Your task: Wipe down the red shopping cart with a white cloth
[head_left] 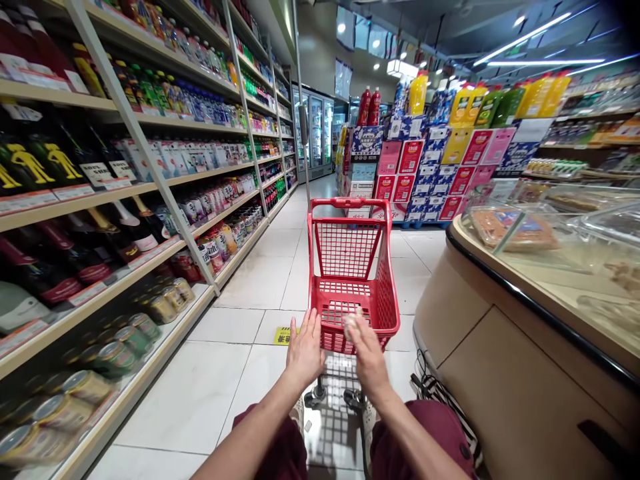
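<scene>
A red plastic shopping cart (395,293) with grid-patterned walls stands on the tiled floor right in front of me, between my feet. My left hand (304,350) is open, its fingers stretched out flat beside the near left corner of the basket; I cannot tell whether they touch it. Over the near rim on the right is my right hand (369,357), its fingers closed on a small crumpled whitish wad (351,325) that looks like tissue. The wad is partly hidden by the fingers and slightly blurred.
Shelves (200,230) of bottles and cans line the left side. A curved counter (465,313) with packaged food is close on the right, black cables (431,387) at its foot. Stacked drink cartons (400,167) stand ahead. A yellow floor sticker (283,335) lies beside the cart.
</scene>
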Demonstrator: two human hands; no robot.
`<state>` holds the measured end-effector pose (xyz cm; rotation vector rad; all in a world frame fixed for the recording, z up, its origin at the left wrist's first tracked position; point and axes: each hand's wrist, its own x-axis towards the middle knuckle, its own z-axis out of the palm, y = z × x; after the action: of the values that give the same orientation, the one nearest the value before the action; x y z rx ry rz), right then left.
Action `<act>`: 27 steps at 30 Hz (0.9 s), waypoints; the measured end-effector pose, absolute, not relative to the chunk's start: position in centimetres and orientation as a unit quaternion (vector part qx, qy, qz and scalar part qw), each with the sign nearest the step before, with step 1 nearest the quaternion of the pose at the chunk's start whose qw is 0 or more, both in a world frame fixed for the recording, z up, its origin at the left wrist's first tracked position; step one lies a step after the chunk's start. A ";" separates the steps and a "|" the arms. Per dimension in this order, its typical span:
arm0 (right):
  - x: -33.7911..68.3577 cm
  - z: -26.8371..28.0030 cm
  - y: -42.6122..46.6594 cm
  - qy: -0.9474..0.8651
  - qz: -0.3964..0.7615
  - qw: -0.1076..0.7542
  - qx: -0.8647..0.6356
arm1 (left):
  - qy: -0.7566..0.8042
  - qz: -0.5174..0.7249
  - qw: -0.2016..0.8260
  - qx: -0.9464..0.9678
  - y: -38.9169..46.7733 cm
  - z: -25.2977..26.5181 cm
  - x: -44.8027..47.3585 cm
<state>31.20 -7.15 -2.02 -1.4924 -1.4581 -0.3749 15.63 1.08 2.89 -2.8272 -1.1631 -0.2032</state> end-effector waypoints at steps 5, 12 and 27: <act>32.4 -1.9 -7.7 -0.582 -0.151 0.501 -0.622 | -0.377 -0.059 0.044 -0.923 1.2 2.9 15.5; 30.4 -2.1 -6.0 -0.595 -0.151 0.490 -0.619 | -0.383 -0.060 0.035 -0.921 0.9 3.0 15.9; 34.9 -4.6 -7.4 -0.545 -0.170 0.472 -0.671 | -0.347 -0.072 0.003 -0.935 3.6 5.4 16.1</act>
<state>34.93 -7.37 -4.62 -1.6437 -1.3342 -0.4168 16.14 3.56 5.36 -2.9327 -1.0874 -0.2270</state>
